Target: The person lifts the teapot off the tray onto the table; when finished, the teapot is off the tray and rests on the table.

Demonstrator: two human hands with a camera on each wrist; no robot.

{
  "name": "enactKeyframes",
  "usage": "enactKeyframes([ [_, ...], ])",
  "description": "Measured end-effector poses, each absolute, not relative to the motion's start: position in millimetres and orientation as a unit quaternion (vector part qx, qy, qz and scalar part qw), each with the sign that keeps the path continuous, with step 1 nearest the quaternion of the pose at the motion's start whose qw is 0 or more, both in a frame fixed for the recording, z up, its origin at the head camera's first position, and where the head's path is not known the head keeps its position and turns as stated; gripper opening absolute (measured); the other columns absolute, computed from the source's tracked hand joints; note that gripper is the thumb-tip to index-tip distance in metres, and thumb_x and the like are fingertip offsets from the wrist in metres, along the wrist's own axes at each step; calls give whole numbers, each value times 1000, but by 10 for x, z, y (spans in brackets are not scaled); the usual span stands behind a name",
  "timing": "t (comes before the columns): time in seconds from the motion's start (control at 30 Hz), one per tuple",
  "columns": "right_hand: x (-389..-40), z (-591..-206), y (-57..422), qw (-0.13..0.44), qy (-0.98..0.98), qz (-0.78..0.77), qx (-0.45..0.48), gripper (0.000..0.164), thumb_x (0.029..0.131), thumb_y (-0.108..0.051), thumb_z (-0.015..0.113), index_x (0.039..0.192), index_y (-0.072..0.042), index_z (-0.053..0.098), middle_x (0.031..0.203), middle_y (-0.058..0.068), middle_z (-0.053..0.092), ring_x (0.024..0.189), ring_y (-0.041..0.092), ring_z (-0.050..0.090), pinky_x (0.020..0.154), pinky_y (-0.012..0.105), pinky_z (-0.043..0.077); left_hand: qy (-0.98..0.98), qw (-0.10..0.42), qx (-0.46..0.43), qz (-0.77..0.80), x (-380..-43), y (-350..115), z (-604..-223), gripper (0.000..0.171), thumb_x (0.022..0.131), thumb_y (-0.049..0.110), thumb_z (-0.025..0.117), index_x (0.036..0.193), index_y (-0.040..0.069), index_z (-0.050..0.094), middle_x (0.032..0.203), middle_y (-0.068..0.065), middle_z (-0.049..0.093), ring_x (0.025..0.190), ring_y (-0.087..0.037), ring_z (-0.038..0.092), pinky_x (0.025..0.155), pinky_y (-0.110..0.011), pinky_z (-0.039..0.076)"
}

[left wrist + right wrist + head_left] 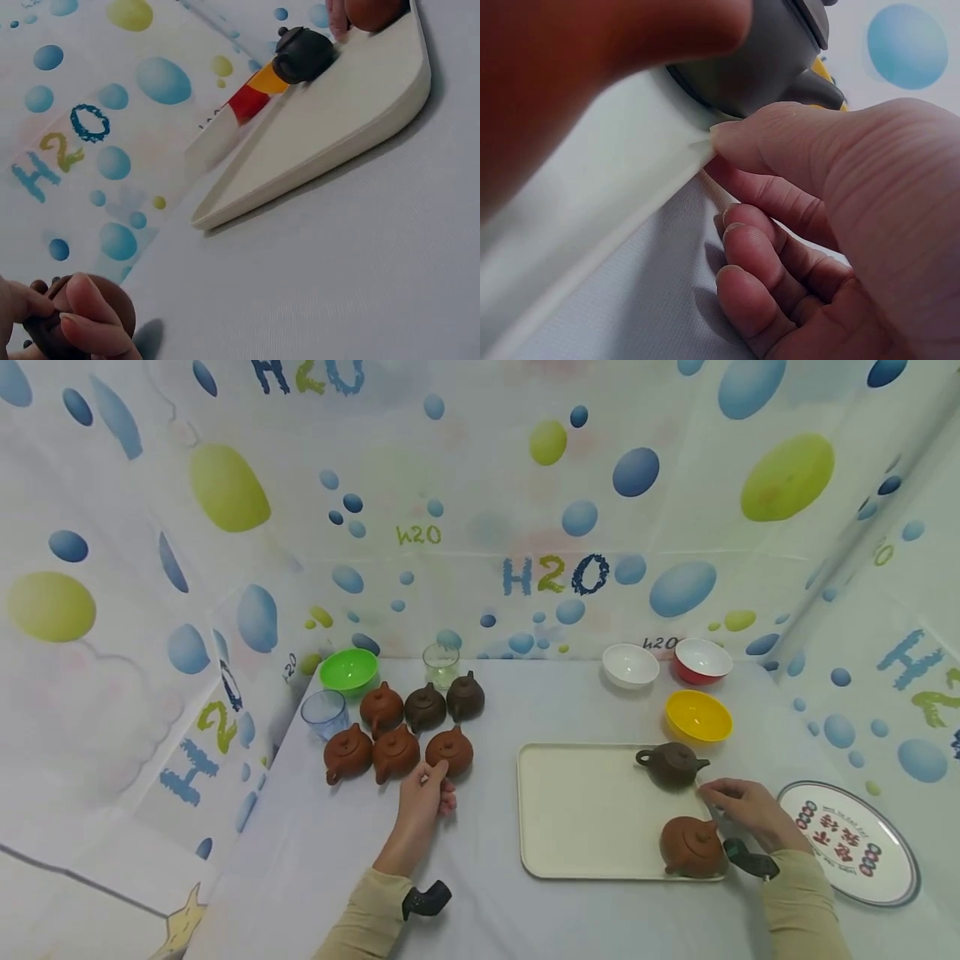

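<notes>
My left hand (pixel 420 806) pinches the near side of a reddish-brown clay teapot (pixel 450 747), the rightmost of the front row. In the left wrist view, thumb and fingers curl at that teapot (pixel 116 304), partly covering it. At the right, my right hand (pixel 750 814) pinches the right rim of a cream tray (pixel 585 810) between thumb and forefinger, the other fingers curled below the rim in the right wrist view. On the tray's right part stand a dark brown teapot (pixel 672 766) and, nearer me, a reddish-brown teapot (pixel 692 846).
Several more teapots (pixel 396 753) cluster left of the tray. Behind them are a green bowl (pixel 348 670), a blue glass (pixel 325 714) and a clear glass (pixel 442 667). White (pixel 630 666), red (pixel 702 662) and yellow (pixel 698 717) bowls stand back right. An oval plate (pixel 851 843) lies far right.
</notes>
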State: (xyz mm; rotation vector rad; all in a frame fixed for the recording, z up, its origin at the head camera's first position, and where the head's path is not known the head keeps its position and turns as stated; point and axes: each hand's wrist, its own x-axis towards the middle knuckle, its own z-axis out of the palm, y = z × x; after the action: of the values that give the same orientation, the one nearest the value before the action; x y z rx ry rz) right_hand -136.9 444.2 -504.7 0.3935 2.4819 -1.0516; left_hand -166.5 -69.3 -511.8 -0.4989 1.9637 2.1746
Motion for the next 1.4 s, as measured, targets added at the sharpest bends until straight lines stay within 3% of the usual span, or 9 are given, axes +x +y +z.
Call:
enactKeyframes([
  [0.27,-1359,-5051,4415,205,893,-379,133,64,109,-49,58,143,5,58,134,30,63,116,36,59,97,48,53,671,63,-171,718,-1836,-597,-5203,32,113,27,53,87,10,48,84,-6,68,57,-9,66,53,-20,51],
  [0.63,-1377,-5003,4435,201,896,-372,134,63,110,-48,57,143,6,58,139,32,60,119,41,56,103,59,51,687,70,-166,704,-1924,-666,-5194,30,113,27,56,91,8,52,80,-7,70,56,-10,68,54,-20,52],
  [1.0,-1352,-4984,4420,201,894,-376,136,62,110,-46,57,142,6,58,135,31,62,116,36,59,97,48,54,688,71,-158,704,-1919,-672,-5232,31,113,30,57,92,6,54,81,-7,72,58,-10,69,55,-20,54],
  [1.27,-1351,-5014,4433,199,896,-375,133,63,110,-47,57,142,7,58,134,31,62,116,38,59,100,55,55,682,68,-156,711,-1903,-672,-5244,32,113,29,57,90,7,53,80,-7,71,57,-10,69,55,-20,54],
  [1.4,-1352,-5018,4435,200,896,-374,132,63,110,-48,57,143,7,57,134,31,62,116,37,59,98,51,55,682,69,-160,711,-1905,-675,-5250,32,112,29,58,91,6,54,79,-5,71,57,-10,69,55,-20,54],
])
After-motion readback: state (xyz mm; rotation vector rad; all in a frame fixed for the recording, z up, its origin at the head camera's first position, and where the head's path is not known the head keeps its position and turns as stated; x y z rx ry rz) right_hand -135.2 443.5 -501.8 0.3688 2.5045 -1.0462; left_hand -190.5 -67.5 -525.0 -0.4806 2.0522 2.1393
